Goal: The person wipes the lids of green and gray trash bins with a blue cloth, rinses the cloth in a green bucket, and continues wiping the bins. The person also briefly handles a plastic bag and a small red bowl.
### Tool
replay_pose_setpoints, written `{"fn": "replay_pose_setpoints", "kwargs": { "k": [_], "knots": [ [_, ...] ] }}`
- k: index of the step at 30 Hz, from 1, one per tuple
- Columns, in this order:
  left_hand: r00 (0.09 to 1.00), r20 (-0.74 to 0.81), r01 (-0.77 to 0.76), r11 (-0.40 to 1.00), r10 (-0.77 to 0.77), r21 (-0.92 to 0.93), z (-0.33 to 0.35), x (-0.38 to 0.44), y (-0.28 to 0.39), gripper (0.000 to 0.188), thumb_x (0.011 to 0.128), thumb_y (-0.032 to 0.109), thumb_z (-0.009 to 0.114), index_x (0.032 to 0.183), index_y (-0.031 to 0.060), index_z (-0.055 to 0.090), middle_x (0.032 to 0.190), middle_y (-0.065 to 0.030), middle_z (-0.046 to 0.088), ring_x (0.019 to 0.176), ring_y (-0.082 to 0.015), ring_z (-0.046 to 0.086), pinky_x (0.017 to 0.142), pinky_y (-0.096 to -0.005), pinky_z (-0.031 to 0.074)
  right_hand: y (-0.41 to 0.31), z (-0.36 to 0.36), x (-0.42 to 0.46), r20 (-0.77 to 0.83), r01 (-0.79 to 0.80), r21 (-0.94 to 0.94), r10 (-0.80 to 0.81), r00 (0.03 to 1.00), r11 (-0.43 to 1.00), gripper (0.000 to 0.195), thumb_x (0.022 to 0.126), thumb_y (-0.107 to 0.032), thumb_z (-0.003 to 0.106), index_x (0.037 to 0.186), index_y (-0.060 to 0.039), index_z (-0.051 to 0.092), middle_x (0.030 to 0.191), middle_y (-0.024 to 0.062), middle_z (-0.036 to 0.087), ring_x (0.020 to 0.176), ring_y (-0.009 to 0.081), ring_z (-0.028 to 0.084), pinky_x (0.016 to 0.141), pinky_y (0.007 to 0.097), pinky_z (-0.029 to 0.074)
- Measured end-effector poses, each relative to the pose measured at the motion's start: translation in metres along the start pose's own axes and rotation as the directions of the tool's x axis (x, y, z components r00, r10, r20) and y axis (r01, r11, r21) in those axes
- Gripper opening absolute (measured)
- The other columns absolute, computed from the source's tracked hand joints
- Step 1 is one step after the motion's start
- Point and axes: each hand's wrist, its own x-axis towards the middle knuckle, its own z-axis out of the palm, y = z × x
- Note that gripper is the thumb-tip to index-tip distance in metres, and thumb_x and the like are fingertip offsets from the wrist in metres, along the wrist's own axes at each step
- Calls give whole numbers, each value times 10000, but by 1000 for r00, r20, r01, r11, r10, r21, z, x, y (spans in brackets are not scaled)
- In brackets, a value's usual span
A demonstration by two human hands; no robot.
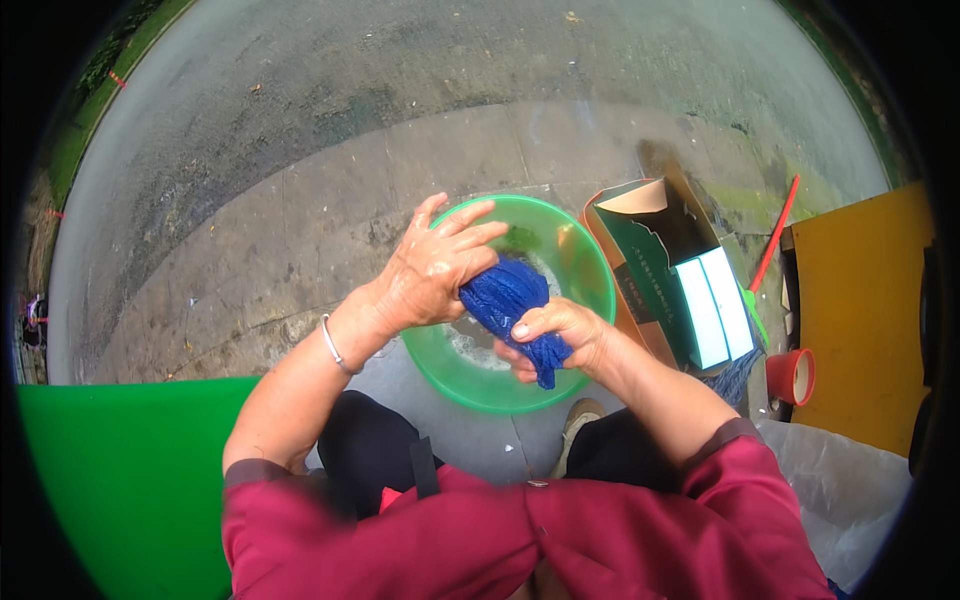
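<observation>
A wet blue cloth [510, 296], bunched and twisted, is held over a translucent green plastic basin [600, 277]. My right hand [562, 334] grips its lower end, thumb on top, and a short tail of cloth hangs below the fist. At the cloth's upper end is my left hand [442, 262], its fingers spread and its palm side against the bundle; the thumb is hidden. Sudsy water [476, 349] shows in the bottom of the basin. The skin of my left hand looks wet.
Right of the basin stands an open cardboard box [649, 300] with a white-and-blue carton [712, 307]. Beyond are a red-handled tool [776, 236], a red pot [791, 377] and a yellow panel [855, 315]. A green surface [135, 480] lies at the left; paving [315, 225] extends ahead.
</observation>
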Motion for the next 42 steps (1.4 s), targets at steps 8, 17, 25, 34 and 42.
{"fn": "replay_pose_setpoints", "kwargs": {
  "k": [8, 17, 25, 34, 42],
  "knots": [
    [626, 670, 769, 458, -399, -446, 32, -13, 2, 195, 620, 10, 602, 811, 18, 565, 692, -53, 592, 616, -173, 563, 612, -279, 465, -5, -22, 15, -217, -148, -973, -484, 848, 177, 541, 610, -102, 681, 1075, -3, 422, 862, 188, 586, 837, 322, 592, 734, 377, 456],
    [381, 886, 707, -535, -263, -463, 69, -37, 9, 363, 659, -1, 577, 1016, -23, 516, 757, -109, 579, 579, -202, 584, 449, -322, 520, 20, -25, 21, 146, -240, -822, -599, 788, -516, 665, 622, -134, 707, 1195, -103, 372, 907, 159, 512, 773, 352, 586, 634, 430, 491],
    [789, 112, 569, 650, -604, -504, 24, -35, 30, 581, 660, 143, 708, 1188, 97, 469, 1082, -128, 525, 938, -234, 548, 812, -401, 430, 5, -31, 12, -489, 189, -155, -242, 838, 970, 293, 742, -134, 654, 996, -52, 533, 806, 48, 560, 672, 126, 553, 571, 254, 465],
    [966, 9, -256, 955, 257, 151, 3, -9, 20, 249, 725, 150, 560, 974, 136, 566, 1195, -36, 516, 1184, -230, 433, 1005, -535, 226, 4, -1, 2, 39, -65, 54, 63, 997, 996, 277, 765, -201, 637, 934, -32, 497, 777, 112, 541, 536, 138, 505, 439, 270, 421],
    [943, 295, 260, 897, -156, -356, 17, -11, 17, 245, 593, -31, 606, 811, 34, 516, 836, -146, 572, 792, -347, 572, 662, -380, 458, -9, 12, 5, -228, -90, -570, -53, 972, 817, 332, 663, -208, 725, 865, -4, 558, 726, 67, 566, 665, 124, 550, 595, 260, 453]
  ]
}}
